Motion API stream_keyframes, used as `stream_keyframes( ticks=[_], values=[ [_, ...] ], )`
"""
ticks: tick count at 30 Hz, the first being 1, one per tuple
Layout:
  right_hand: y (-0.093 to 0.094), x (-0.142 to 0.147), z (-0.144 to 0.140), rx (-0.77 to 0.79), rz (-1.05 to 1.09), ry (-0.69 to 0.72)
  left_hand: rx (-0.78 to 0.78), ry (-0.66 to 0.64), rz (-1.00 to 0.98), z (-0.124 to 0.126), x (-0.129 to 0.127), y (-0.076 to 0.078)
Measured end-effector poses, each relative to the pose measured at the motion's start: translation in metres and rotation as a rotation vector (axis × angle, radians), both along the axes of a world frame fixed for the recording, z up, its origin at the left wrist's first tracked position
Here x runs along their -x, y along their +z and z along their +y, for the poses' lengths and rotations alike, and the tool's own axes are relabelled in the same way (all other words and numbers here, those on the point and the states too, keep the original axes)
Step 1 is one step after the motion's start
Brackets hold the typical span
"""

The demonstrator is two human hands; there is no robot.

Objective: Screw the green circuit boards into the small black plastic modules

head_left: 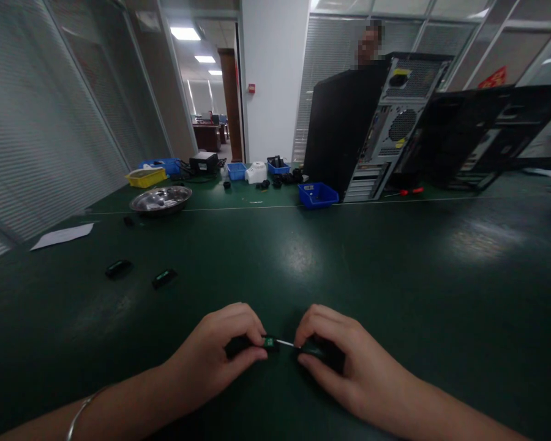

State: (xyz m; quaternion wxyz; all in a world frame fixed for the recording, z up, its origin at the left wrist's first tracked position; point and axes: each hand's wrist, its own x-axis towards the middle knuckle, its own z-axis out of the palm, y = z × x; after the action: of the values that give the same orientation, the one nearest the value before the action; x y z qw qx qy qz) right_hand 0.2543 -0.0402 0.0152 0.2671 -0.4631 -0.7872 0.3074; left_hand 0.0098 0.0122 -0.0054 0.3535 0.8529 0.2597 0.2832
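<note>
Both hands are low over the green surface (pixel 303 257), left hand (pixel 220 355) pinched tight around a small black part (pixel 270 342), right hand (pixel 344 361) closed around a screwdriver (pixel 288 344) whose tip touches it.

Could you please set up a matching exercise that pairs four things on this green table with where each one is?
Things:
1. small black part
2. screwdriver
3. metal bowl
4. sheet of paper

Places:
A. far left edge of the green table
B. pinched in the left hand
C. far left, in front of the yellow bin
D. gripped in the right hand, tip toward the part

Pairs: 1-B, 2-D, 3-C, 4-A
</note>
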Motion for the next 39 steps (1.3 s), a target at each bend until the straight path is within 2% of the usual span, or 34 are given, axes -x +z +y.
stream_keyframes(
  ticks=[14,22,31,39],
  values=[
    [0.0042,0.0002,0.0001,-0.004,-0.058,0.007,-0.014,0.015,0.049,0.0,0.0009,0.0019],
    [0.006,-0.0009,0.0012,-0.012,-0.063,0.014,-0.03,-0.01,-0.021,-0.001,0.0001,0.0004],
    [-0.0004,-0.0045,0.0018,-0.004,-0.03,0.04,-0.041,0.0,-0.057,0.0012,0.0002,-0.0034],
    [-0.0005,-0.0034,0.0036,0.1,0.0,0.029,-0.019,0.01,-0.003,-0.0019,0.0003,0.0018]
  ],
)
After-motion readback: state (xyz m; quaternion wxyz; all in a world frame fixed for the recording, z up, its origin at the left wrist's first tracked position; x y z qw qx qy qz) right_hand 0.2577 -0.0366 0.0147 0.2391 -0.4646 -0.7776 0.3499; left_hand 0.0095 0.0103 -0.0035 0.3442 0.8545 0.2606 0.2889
